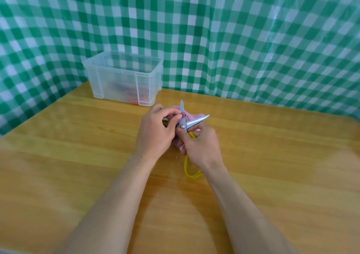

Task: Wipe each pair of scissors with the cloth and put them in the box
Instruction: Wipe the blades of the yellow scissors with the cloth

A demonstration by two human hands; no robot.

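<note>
Green-and-white checked sheeting [253, 39] is hanging behind and along both sides of a wooden table [78, 156], closing in the work area. You are working near the middle of that table, somewhat toward its far edge.

Your right hand [202, 144] is gripping the scissors [184, 124] by the handle end, fingers curled round it. One yellow handle loop [188, 170] is sticking out below your wrist, toward you. Whether the loop is resting on the tabletop or hanging just above it cannot be told. The blades are standing open in a V. One tip is pointing away from you toward the sheeting, and the other is pointing out to your right.

Your left hand [155, 130] is pinching the pink cloth [176, 141] against the blade that points away, thumb and fingertips closing on it just above the pivot screw. The cloth is bunching between and beneath both hands, showing behind the blades and below the left palm. The two hands are meeting at the pivot.

A translucent plastic box [115, 82] is sitting at the far left of the table, close against the sheeting, open at the top and well apart from your hands. Red and dark shapes are showing through its front wall near the bottom, but they are too blurred to identify.
</note>
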